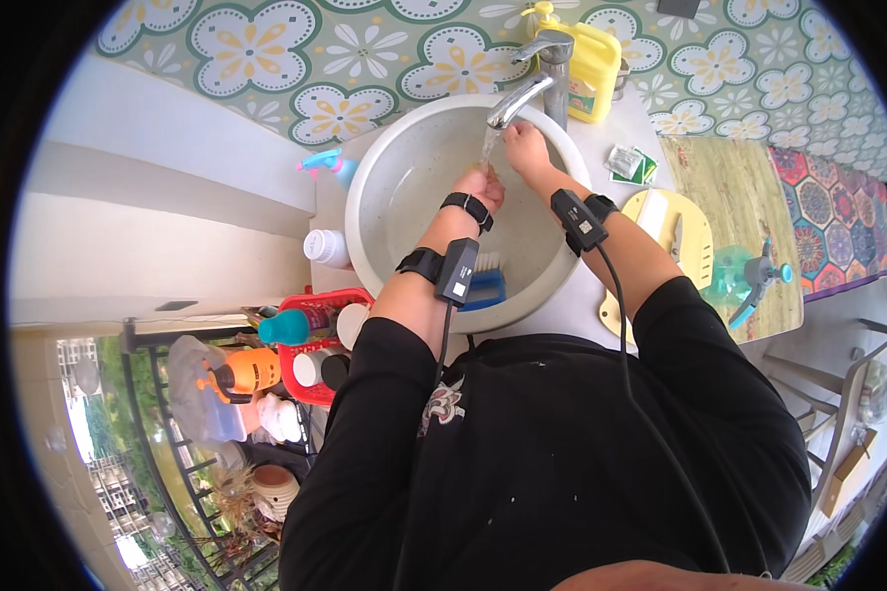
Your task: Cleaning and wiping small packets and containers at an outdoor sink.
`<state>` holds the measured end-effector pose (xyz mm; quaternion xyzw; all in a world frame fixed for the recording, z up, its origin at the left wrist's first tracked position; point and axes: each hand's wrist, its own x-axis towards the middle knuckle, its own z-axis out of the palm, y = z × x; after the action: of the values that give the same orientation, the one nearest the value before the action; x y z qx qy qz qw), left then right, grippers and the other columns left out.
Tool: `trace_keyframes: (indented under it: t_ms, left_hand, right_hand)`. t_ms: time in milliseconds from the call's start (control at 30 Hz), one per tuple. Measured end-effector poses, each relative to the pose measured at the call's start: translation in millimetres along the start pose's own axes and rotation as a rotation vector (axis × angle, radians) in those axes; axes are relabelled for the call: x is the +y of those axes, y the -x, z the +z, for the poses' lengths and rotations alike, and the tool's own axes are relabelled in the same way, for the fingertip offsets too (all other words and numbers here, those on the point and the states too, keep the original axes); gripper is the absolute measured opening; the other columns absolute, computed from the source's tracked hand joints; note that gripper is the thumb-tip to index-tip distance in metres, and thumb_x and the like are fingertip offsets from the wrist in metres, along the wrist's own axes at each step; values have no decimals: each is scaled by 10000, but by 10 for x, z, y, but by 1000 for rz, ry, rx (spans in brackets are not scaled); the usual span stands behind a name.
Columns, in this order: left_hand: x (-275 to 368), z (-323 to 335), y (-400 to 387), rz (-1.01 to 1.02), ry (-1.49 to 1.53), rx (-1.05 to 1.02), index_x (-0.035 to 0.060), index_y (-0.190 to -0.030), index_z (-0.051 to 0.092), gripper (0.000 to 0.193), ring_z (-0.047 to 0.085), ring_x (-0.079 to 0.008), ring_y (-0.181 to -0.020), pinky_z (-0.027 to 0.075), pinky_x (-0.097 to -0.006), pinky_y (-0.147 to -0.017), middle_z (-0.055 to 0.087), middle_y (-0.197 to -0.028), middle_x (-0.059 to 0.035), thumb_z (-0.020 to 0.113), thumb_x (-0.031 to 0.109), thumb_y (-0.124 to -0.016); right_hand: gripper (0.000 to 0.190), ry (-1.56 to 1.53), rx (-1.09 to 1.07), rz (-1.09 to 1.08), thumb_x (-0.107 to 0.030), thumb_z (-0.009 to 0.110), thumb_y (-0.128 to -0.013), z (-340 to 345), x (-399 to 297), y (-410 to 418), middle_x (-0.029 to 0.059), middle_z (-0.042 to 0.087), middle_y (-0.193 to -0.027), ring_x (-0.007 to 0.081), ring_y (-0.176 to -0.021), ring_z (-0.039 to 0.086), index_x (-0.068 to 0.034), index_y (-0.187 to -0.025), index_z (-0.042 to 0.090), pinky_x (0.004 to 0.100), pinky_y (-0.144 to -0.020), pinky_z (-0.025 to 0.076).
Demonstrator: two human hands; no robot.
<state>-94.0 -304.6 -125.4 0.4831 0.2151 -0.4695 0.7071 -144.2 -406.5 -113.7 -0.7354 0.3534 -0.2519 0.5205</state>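
Observation:
Water runs from a chrome faucet (521,100) into a round white basin (354,214). My left hand (480,185) is under the stream, its fingers bent; whether it holds anything cannot be made out. Just right of the stream is my right hand (526,146), fingers curled close below the spout, their inner side hidden. Black straps with small black devices and cables sit on both forearms. In the basin's near part lies a brush with a blue back (485,288) and white bristles, partly covered by my left forearm.
A yellow jug (595,70) stands behind the faucet. To the right are green packets (644,168), a yellow cutting board (698,236) with a knife, and a clear green spray bottle (731,275). At left are a white bottle (326,247), a blue spray bottle (346,171) and a red basket (289,362).

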Motion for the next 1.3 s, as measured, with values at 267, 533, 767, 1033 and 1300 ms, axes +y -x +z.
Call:
trace_keyframes:
  t_ms: [267,533,767,1033,1300]
  left_hand:
    - [43,9,182,-81,-35,-126,114,-864,467,310,447,-158,-550,408,-268,-449,444,-693,-40,356,395,-936]
    - [-23,-72,223,-2,317,-138,7,-1108,445,260,533,-293,-918,538,-406,-773,508,-996,-132,415,186,-921]
    - [224,-236,-94,-142,471,-252,-27,-1066,400,183,509,-185,-679,496,-240,-535,501,-924,-150,416,57,-904]
    - [45,-40,-75,-91,125,-132,69,-834,440,129,314,-78,-421,204,-179,-327,417,-605,-5,419,163,-920]
    - [117,92,217,-100,-28,-67,108,-877,501,351,411,-126,-511,313,-202,-400,522,-695,-14,316,397,-953]
  right_hand:
    - [396,-15,-31,-24,-339,515,-858,10,-37,13,258,623,-859,400,-872,598,44,-924,591,446,-785,458]
    - [386,-35,-12,-18,-329,525,-849,-30,-70,19,265,620,-846,397,-851,603,46,-918,589,444,-768,465]
    - [356,-47,-16,-51,-303,536,-840,29,-111,58,253,622,-833,393,-833,607,44,-910,575,438,-754,468]
    - [317,2,-31,-46,-226,500,-827,-32,-159,114,243,623,-900,375,-876,604,29,-996,585,424,-780,466]
    - [226,331,-102,-276,-196,517,-827,-217,-187,262,218,624,-820,393,-776,601,6,-811,617,466,-717,470]
